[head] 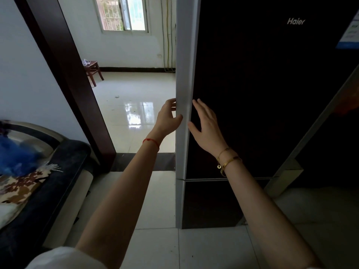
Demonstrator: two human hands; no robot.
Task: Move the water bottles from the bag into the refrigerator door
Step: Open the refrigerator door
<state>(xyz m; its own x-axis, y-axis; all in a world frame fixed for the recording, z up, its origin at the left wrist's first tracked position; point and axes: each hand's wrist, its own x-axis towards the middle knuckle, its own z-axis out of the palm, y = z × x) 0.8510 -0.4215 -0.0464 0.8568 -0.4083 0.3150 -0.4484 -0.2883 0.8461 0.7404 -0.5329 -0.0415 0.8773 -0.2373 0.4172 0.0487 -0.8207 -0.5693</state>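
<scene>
Where hands [169, 117] meet: Haier refrigerator [262, 94].

Both forearms are showing bare from wrist nearly to elbow. The left hand [168, 118] is wearing no rings that can be made out. A thin red string bracelet [151, 142] is circling the left wrist. The right hand [206, 125] is likewise showing no visible rings. Two gold-coloured bracelets [228, 159] are sitting on the right wrist: one a slim chain with a small ring-shaped charm hanging from it, the other a flat, wider bangle. A white sleeve [64, 258] is showing at the left elbow.
</scene>
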